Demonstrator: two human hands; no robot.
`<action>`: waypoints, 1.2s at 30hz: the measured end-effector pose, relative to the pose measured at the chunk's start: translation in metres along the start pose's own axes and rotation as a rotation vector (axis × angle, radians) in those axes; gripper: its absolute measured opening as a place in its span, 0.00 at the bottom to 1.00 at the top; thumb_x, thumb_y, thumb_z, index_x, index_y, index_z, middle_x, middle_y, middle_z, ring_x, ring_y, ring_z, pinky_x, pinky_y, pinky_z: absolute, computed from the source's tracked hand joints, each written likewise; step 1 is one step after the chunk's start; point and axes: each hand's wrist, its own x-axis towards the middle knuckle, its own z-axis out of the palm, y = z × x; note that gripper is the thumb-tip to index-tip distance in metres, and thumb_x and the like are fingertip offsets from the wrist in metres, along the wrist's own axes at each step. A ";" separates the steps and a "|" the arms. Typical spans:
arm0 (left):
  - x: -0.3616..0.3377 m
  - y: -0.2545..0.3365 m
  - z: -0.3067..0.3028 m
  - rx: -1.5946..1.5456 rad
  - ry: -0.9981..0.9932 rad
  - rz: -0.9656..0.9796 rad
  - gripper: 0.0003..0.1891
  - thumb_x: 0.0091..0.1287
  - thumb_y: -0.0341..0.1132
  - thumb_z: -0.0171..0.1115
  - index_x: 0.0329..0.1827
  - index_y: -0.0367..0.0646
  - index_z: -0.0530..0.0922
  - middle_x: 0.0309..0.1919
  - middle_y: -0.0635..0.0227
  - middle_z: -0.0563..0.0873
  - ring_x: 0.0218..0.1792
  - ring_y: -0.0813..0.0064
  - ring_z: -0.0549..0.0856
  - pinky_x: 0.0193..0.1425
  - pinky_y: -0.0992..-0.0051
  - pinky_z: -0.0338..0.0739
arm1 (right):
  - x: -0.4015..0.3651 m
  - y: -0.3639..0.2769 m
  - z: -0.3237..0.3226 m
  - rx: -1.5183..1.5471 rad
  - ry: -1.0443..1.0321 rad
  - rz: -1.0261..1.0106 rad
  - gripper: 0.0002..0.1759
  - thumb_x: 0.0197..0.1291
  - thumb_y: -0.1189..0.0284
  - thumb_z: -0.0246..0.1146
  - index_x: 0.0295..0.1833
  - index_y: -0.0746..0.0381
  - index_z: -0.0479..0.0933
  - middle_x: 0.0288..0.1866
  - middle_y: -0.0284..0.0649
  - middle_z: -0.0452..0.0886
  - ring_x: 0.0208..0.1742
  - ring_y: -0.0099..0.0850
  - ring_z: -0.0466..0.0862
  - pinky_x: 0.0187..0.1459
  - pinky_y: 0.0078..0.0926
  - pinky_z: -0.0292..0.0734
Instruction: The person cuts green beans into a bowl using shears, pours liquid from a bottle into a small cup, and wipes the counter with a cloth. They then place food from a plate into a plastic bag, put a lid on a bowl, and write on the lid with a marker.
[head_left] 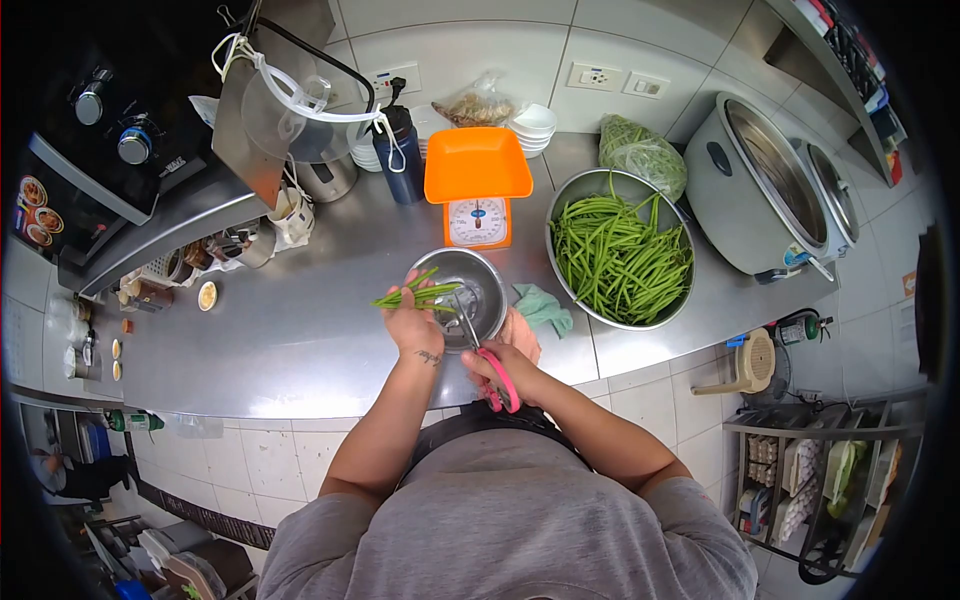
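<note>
In the head view my left hand (pixel 408 318) is closed around a small bunch of green beans (pixel 425 294), their ends reaching over a small steel bowl (pixel 490 285). My right hand (pixel 500 372) grips pink-handled scissors (pixel 509 378), whose blades point up over the bowl, close to the bean ends. A large steel bowl heaped with green beans (pixel 622 255) stands to the right. Between the two bowls lies a green cloth (pixel 545 309), and a pinkish cloth (pixel 520 335) is beside my right hand.
Behind the small bowl stands an orange kitchen scale (pixel 480 180). A dark blue bottle (pixel 400 160) is left of it. A bag of greens (pixel 643 155) and a large grey cooker (pixel 760 190) stand at the back right. A plastic stool (pixel 752 362) is below the steel counter (pixel 260 350).
</note>
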 end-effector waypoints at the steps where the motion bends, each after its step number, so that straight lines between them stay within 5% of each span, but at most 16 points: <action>1: -0.002 0.000 0.002 -0.001 -0.002 0.000 0.11 0.75 0.26 0.40 0.57 0.42 0.55 0.54 0.46 0.77 0.51 0.56 0.80 0.59 0.60 0.78 | 0.001 -0.001 -0.001 -0.001 0.001 -0.001 0.28 0.59 0.47 0.64 0.41 0.65 0.72 0.20 0.34 0.72 0.18 0.23 0.73 0.19 0.22 0.70; 7: -0.006 0.001 0.004 -0.006 -0.002 -0.047 0.11 0.75 0.26 0.40 0.57 0.42 0.56 0.55 0.47 0.76 0.52 0.56 0.80 0.60 0.59 0.77 | 0.001 -0.004 -0.005 0.087 0.019 0.011 0.26 0.59 0.49 0.65 0.40 0.64 0.72 0.20 0.34 0.71 0.16 0.23 0.72 0.16 0.22 0.68; 19: -0.003 0.015 0.011 -0.041 0.021 -0.021 0.10 0.75 0.26 0.39 0.56 0.42 0.57 0.54 0.47 0.76 0.52 0.55 0.80 0.60 0.60 0.77 | -0.007 -0.013 -0.010 -0.260 0.164 -0.176 0.26 0.59 0.50 0.66 0.36 0.65 0.74 0.19 0.35 0.73 0.15 0.22 0.72 0.16 0.22 0.65; 22: -0.003 0.009 0.009 -0.025 -0.014 -0.035 0.10 0.75 0.26 0.39 0.57 0.42 0.56 0.55 0.46 0.76 0.52 0.55 0.80 0.60 0.59 0.77 | -0.006 -0.022 -0.008 -0.119 0.058 -0.120 0.28 0.59 0.47 0.65 0.35 0.66 0.75 0.20 0.35 0.75 0.18 0.23 0.74 0.20 0.24 0.69; 28: -0.003 0.008 0.009 -0.015 -0.024 -0.076 0.11 0.75 0.27 0.39 0.58 0.41 0.55 0.57 0.45 0.74 0.52 0.54 0.80 0.60 0.59 0.78 | 0.003 -0.018 -0.019 -0.413 0.163 -0.311 0.30 0.57 0.45 0.65 0.37 0.67 0.77 0.21 0.35 0.76 0.23 0.26 0.77 0.27 0.27 0.73; 34: 0.000 0.010 0.011 -0.065 -0.013 -0.090 0.12 0.75 0.26 0.39 0.59 0.41 0.55 0.56 0.45 0.75 0.52 0.53 0.80 0.60 0.59 0.78 | 0.002 -0.014 -0.023 -0.385 0.115 -0.125 0.29 0.57 0.46 0.65 0.38 0.65 0.78 0.21 0.35 0.76 0.23 0.25 0.77 0.28 0.24 0.73; 36: -0.002 0.007 0.011 -0.098 -0.011 -0.101 0.12 0.75 0.26 0.39 0.59 0.41 0.55 0.55 0.45 0.75 0.51 0.53 0.80 0.59 0.59 0.79 | 0.002 -0.020 -0.018 -0.421 0.153 -0.281 0.29 0.57 0.45 0.65 0.37 0.65 0.78 0.21 0.35 0.76 0.23 0.25 0.76 0.27 0.24 0.73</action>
